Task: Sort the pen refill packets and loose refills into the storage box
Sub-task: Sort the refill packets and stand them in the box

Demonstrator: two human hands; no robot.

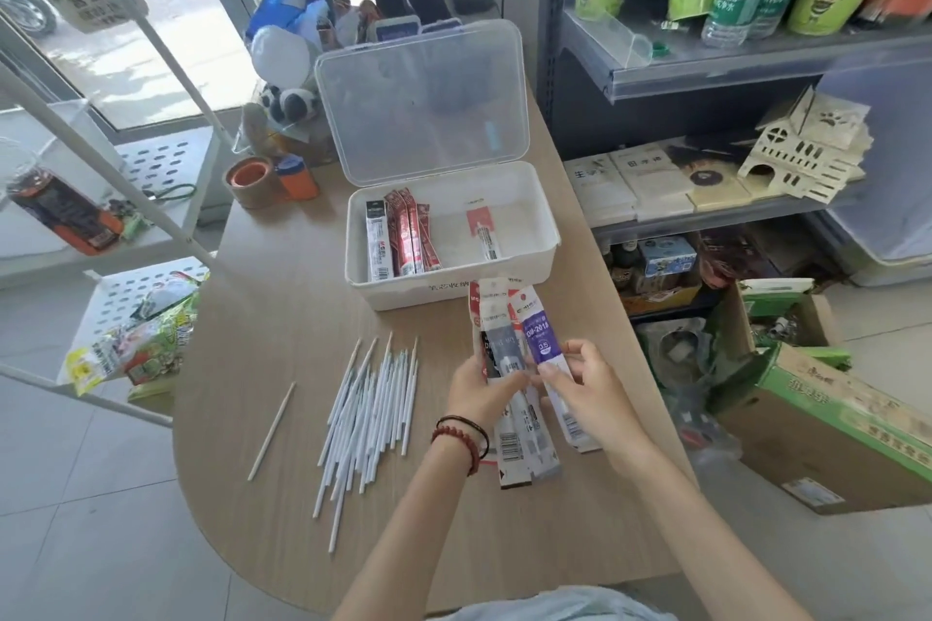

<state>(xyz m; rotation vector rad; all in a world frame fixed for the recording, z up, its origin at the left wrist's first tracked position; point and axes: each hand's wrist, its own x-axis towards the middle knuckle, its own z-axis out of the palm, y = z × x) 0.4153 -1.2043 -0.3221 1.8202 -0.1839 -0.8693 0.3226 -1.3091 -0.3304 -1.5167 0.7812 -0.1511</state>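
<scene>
Several refill packets (pixel 497 343) fanned over the table (pixel 252 318), just in front of the storage box (pixel 549 242). Left hand (pixel 476 388) curled round the bunch's lower half; right hand (pixel 590 391) pinching the purple-labelled packet (pixel 537 333) at the fan's right edge. Packets long, narrow, barcodes at bottom. Box white, clear lid (pixel 423 101) hinged up; black and red packets (pixel 398 237) along its left wall, one pink-topped packet (pixel 481 229) apart. Loose white refills (pixel 368 419) heaped left of the hands.
</scene>
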